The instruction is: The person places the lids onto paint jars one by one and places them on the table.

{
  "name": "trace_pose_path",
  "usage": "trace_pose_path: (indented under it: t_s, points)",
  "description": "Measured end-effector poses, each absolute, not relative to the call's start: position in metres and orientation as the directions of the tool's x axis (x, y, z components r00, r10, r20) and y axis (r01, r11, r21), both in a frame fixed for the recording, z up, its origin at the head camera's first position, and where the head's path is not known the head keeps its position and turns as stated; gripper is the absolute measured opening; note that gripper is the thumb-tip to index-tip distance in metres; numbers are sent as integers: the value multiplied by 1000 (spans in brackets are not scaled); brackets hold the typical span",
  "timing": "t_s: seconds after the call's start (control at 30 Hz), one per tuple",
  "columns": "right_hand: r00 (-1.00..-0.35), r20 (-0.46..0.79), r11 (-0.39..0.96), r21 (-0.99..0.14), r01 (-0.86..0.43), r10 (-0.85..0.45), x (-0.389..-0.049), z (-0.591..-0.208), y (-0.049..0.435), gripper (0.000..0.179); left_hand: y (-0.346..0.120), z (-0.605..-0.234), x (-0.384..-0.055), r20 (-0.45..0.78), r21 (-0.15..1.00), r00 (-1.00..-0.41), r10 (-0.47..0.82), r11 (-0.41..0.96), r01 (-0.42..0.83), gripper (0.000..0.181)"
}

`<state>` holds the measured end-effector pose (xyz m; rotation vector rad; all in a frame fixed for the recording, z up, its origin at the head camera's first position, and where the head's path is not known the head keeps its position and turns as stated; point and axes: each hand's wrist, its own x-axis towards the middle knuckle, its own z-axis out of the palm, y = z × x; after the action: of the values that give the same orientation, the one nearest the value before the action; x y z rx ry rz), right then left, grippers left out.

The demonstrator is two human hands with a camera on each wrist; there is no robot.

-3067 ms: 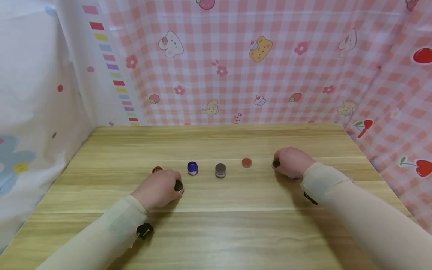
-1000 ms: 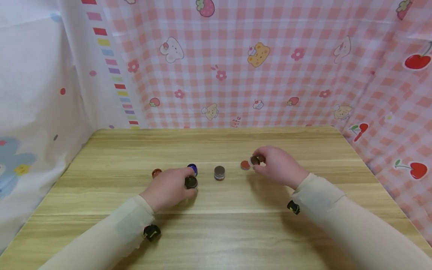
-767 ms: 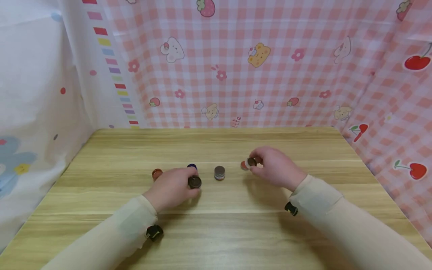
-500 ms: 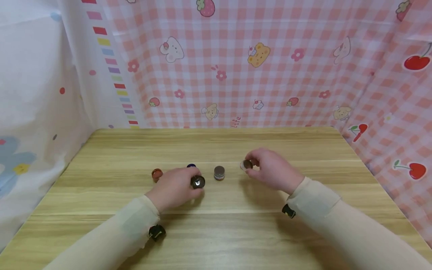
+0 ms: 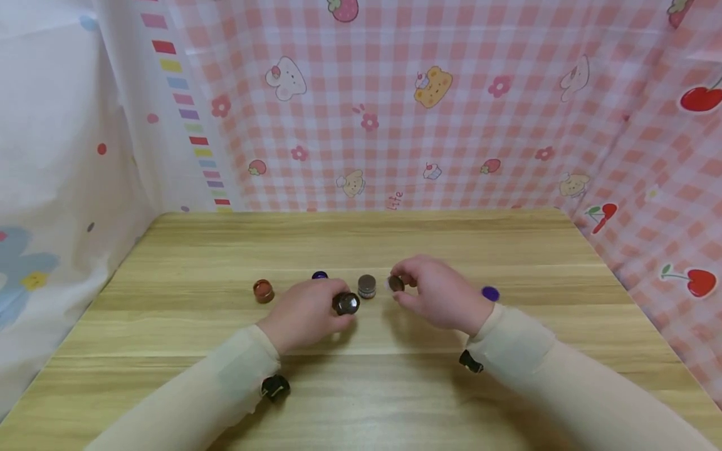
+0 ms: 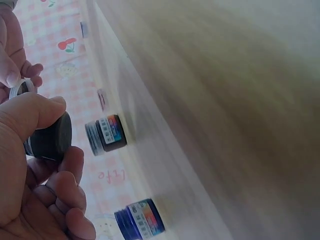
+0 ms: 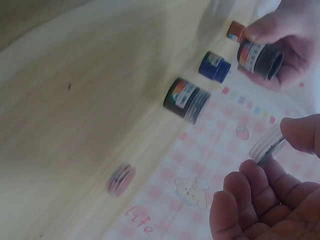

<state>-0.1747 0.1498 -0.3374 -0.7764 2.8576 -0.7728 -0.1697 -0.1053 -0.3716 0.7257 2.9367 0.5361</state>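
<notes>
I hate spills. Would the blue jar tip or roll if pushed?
The blue jar probably slides first, standing upright. Knocked over, it could roll, being round. Anything inside might spill, since its mouth looks uncovered.

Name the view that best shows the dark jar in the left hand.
The right wrist view: there the dark jar in the left hand shows its label and uncapped neck. The head view has it small, partly covered; the left wrist view shows its dark side and base, partly hidden too.

Backed by pink-and-white checked cartoon-print cloth, walled left in white patterned fabric, fronted by a pale wood-grain tabletop; lit softly, apparently from above.
</notes>
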Motion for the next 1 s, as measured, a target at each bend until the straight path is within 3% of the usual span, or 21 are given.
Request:
trace_pose_path:
  t_s: [0.27,1.0]
  points:
    - [-850,51,717,-512,-473,-524,-169,-337,135,20,-98,-372,-170,76,350,-865,496,799,489,25]
    - [-866,-23,735,-541,-409,-499,-161,-347,119,25,-85,-374,-169,45,431,-881,471,787,442,26]
